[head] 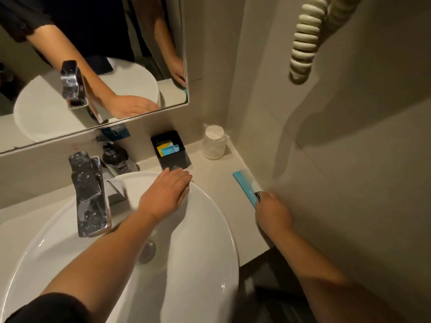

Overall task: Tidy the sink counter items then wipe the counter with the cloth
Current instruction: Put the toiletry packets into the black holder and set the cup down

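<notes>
My left hand [166,193] lies flat, palm down, fingers together, on the far rim of the basin [210,206], fingertips just short of the black box [173,157]. My right hand [272,210] is closed around the near end of 1 long blue packet [246,186]; that end is hidden under my fingers, and the rest lies flat on the counter [210,173] along the right wall.

Basin: white glazed ceramic, round, smooth, glossy. Tap [89,194]: 1, chrome, boxy, water-spotted. Counter: pale, matte, stone-like.

Black box: square, open top, holds small sachets, yellow and blue; count unclear, deep in shadow. A small logo on its front is too small to read. Behind the tap, 1 dark pump bottle [114,155], partly blocked. At the back corner, 1 frosted jar [213,144] with a pale wrapped top; contents not clear.

Mirror [93,66] above, metal-edged, cut off at top and left; it repeats both arms, tap and basin. Upper right: 1 cream coiled cord [303,45], ribbed, its top cut off by the frame.

No cloth identifiable in view.
</notes>
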`<state>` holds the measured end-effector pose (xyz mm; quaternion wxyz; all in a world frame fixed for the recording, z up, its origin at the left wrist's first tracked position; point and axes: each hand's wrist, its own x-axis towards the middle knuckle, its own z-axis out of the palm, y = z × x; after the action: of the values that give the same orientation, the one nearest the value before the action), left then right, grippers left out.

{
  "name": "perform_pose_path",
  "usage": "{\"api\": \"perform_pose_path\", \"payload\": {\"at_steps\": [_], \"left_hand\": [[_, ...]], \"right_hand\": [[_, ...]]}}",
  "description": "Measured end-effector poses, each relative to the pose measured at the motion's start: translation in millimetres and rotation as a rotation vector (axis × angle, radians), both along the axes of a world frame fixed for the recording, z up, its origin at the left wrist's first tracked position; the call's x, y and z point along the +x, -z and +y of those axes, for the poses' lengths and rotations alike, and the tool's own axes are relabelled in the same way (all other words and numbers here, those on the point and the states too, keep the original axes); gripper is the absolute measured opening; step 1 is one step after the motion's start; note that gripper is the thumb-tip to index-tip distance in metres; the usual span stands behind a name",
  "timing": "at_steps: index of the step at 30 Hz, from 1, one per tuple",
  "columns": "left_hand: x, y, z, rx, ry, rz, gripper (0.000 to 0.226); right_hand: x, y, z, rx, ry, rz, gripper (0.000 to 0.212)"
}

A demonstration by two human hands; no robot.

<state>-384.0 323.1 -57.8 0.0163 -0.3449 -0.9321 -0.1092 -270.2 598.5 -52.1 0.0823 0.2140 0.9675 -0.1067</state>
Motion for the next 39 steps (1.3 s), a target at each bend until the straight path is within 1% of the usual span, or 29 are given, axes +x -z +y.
{"api": "perform_pose_path", "payload": {"at_steps": [3,5,13,15,17,21,23,27,29,33,35,37,39], "left_hand": [[1,0,1,0.005,-0.009,-0.007,0.048],[1,-1,0,0.001,-0.014,-0.016,0.048],[3,-2,0,0.014,-0.017,-0.044,0.049],[4,-2,0,0.018,-0.016,-0.041,0.049],[4,-2,0,0.017,-0.017,-0.036,0.047],[4,-2,1,0.021,-0.017,-0.033,0.046],[4,-2,1,0.019,-0.016,-0.031,0.047],[4,-2,1,0.015,-0.022,-0.028,0.047],[4,-2,0,0.013,-0.024,-0.033,0.048],[5,-6,1,0.017,-0.014,-0.026,0.042],[6,-9,1,0.023,-0.011,-0.028,0.037],[6,-10,1,0.029,-0.015,-0.032,0.037],[6,-10,1,0.034,-0.012,-0.038,0.036]], "right_hand": [[-4,0,-4,0.139,-0.072,-0.106,0.026],[-8,2,-6,0.163,-0.075,-0.123,0.025],[-9,9,-11,0.128,-0.089,-0.104,0.022],[-10,9,-9,0.114,-0.078,-0.103,0.025],[-11,10,-8,0.086,-0.045,-0.094,0.033],[-18,11,-9,-0.024,0.062,-0.082,0.041],[-25,8,-11,-0.063,0.091,-0.085,0.037],[-31,5,-6,-0.142,0.090,-0.063,0.015],[-33,-2,-1,-0.236,0.123,-0.038,0.020],[-47,-42,3,-0.461,0.157,0.055,0.035],[-61,-75,-5,-0.600,0.135,0.138,0.033],[-79,-110,-22,-0.710,0.051,0.195,0.029],[-101,-137,-45,-0.862,-0.037,0.292,0.028]]}}
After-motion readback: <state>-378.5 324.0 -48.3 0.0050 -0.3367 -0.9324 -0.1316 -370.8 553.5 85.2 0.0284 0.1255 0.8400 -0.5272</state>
